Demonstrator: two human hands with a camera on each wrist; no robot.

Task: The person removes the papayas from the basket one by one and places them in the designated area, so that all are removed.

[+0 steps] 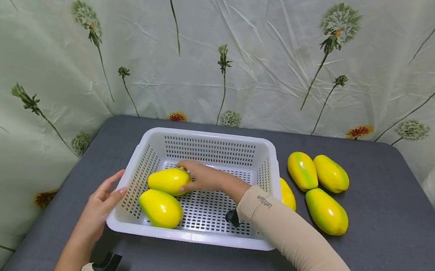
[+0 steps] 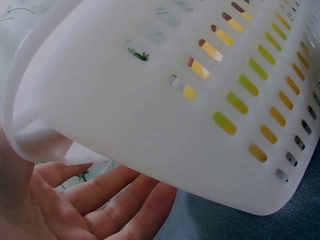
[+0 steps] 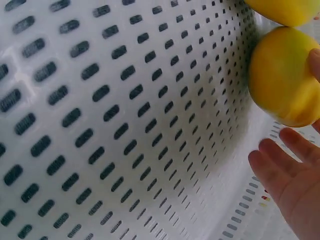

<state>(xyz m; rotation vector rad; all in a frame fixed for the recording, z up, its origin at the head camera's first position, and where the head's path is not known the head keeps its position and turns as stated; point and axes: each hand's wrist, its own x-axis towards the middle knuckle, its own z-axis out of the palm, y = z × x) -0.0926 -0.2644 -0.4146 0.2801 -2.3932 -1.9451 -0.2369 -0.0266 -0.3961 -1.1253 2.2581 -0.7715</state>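
Observation:
A white perforated plastic basket (image 1: 192,236) stands on the table. My left hand (image 1: 98,206) holds its left rim, with the thumb at the rim; in the left wrist view the fingers (image 2: 107,187) extend along the outside below it. Two yellow-green mangoes lie inside at the left, a nearer mango (image 1: 161,209) and a farther mango (image 1: 168,180). Reaching over the basket's right side, my right hand (image 1: 206,177) touches the farther mango. In the right wrist view that mango (image 3: 282,77) sits by the basket wall, and the loosely extended fingers (image 3: 275,157) stand apart from its surface.
To the right of the basket, three mangoes lie grouped on the grey table (image 1: 383,201), among them a front mango (image 1: 326,212). Another mango (image 1: 287,195) sits against the basket's right side, partly hidden. Behind the table hangs a floral curtain (image 1: 273,58).

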